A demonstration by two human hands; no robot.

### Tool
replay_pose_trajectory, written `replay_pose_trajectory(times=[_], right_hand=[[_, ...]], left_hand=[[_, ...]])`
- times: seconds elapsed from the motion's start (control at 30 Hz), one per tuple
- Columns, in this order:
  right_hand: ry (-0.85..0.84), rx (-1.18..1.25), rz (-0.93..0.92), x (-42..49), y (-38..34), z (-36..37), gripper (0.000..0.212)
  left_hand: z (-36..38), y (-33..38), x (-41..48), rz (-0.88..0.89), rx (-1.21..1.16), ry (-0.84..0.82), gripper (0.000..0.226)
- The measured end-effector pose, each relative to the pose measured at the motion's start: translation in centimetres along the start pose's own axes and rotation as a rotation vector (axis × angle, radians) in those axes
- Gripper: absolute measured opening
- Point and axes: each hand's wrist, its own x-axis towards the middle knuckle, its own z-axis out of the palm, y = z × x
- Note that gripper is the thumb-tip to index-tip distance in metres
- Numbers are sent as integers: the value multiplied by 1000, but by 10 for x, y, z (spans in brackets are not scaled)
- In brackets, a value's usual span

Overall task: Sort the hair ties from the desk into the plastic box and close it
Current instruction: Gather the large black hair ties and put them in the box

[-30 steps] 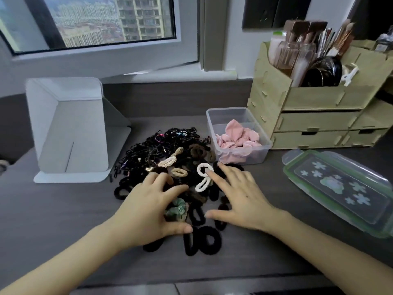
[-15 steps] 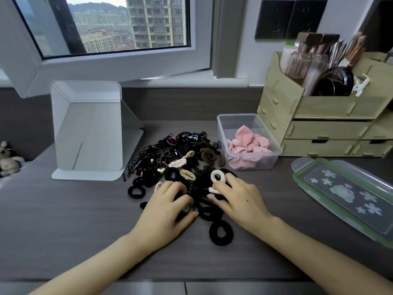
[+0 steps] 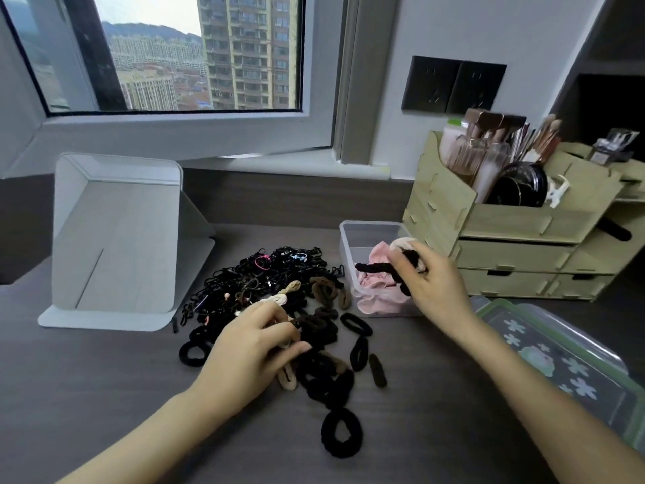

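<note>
A pile of mostly black and brown hair ties point(image 3: 279, 284) covers the middle of the dark desk. The clear plastic box point(image 3: 352, 246) stands to its right with pink scrunchies point(image 3: 380, 291) inside. My right hand point(image 3: 432, 284) hovers over the box, shut on a bunch of black and cream hair ties point(image 3: 408, 256). My left hand point(image 3: 251, 347) rests on the near side of the pile, fingers closed on a few ties. The box's lid point(image 3: 572, 365), clear with green rim and flower print, lies flat at the right.
A white folding stand point(image 3: 118, 239) sits at the left of the desk. A wooden organizer point(image 3: 516, 239) with drawers, brushes and bottles stands behind the box. A lone black tie point(image 3: 342, 433) lies near the front. An open window frame hangs above the far edge.
My right hand has lifted off the pile with a bunch of ties and moved right, over the box. My left hand stays on the pile and has closed on some ties.
</note>
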Motion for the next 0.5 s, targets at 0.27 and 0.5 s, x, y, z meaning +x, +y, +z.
replay_pose_trajectory(times=[0.27, 0.5], right_hand=[[-644, -257, 340, 84, 27, -1, 56], [-697, -473, 279, 91, 30, -1, 45]], left_hand=[[-18, -2, 32, -236, -282, 118, 27], [-16, 9, 75, -280, -426, 191, 16]])
